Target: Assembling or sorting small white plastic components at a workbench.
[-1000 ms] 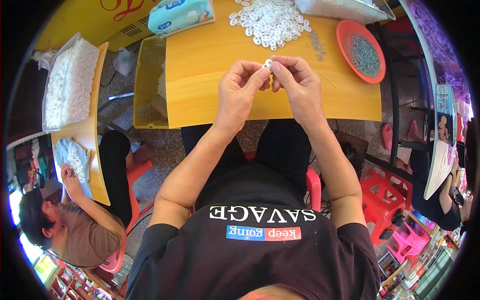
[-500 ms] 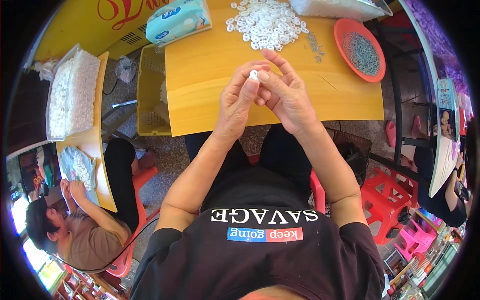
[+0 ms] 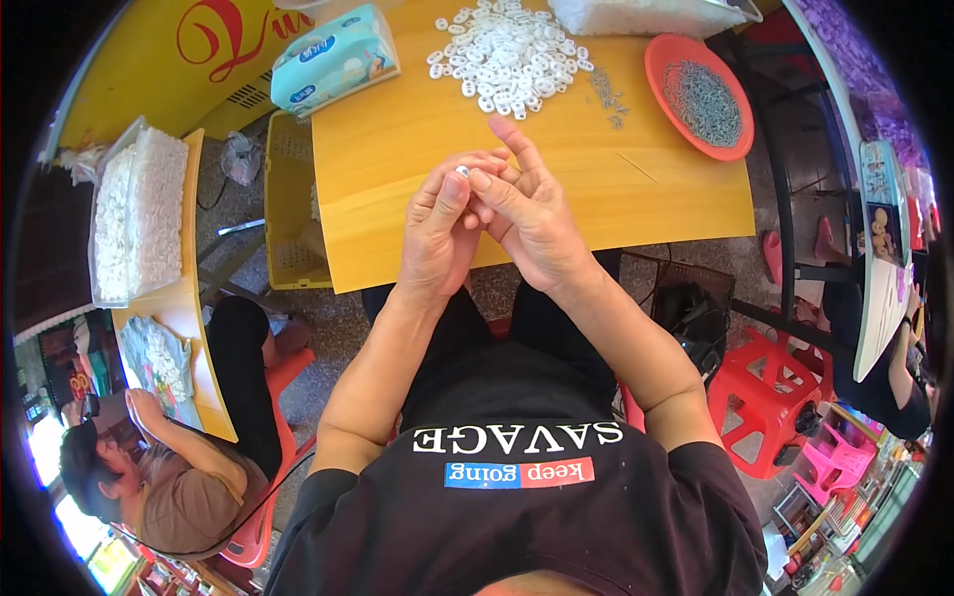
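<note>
The yellow wooden surface (image 3: 417, 159) is carrying a big loose pile of small white ring pieces (image 3: 507, 50) near its far edge, with a few little grey metal bits (image 3: 606, 94) lying scattered just beside the pile. A round orange tray (image 3: 664, 62) full of grey metal parts is sitting at the right end, and a soft pack of tissues (image 3: 333, 58) is lying at the far left corner.

Desk (image 3: 397, 159): heap of small rings (image 3: 507, 50) at far centre; tissue pack (image 3: 333, 58) to its left; dish of metal pieces (image 3: 701, 94) to its right; crate (image 3: 283, 209) beside the desk's left edge.
</note>
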The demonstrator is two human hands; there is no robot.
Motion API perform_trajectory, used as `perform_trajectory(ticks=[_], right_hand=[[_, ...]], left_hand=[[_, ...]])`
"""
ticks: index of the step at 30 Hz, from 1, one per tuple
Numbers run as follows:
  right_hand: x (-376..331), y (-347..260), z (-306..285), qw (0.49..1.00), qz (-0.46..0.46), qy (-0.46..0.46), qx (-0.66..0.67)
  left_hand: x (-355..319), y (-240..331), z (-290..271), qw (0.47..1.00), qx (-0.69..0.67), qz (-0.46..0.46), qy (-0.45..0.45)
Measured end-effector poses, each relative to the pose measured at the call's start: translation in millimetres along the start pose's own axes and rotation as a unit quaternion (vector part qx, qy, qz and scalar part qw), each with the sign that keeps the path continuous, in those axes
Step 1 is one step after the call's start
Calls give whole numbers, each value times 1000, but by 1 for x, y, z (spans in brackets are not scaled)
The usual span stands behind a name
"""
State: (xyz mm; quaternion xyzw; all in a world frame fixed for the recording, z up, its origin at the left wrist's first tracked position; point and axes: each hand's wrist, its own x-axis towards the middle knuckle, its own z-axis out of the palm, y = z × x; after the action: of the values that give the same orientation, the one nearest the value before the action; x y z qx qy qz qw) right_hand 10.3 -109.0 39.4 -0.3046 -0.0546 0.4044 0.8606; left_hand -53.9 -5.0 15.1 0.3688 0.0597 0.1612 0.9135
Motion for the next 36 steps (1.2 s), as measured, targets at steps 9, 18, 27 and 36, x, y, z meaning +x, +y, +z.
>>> perform_trajectory(ticks=[9, 18, 27, 36], right_hand=[[5, -1, 4, 1000, 0, 7, -15], [24, -62, -57, 666, -264, 120, -687], [46, -60, -70, 496, -317, 72, -805], [27, -68, -73, 491, -316, 55, -810]], left_hand=[[6, 19, 5, 998, 49, -33, 7], [24, 103, -72, 880, 398, 158, 206], [12, 124, -157, 688, 635, 185, 298], [11, 68, -50, 753, 587, 264, 135]])
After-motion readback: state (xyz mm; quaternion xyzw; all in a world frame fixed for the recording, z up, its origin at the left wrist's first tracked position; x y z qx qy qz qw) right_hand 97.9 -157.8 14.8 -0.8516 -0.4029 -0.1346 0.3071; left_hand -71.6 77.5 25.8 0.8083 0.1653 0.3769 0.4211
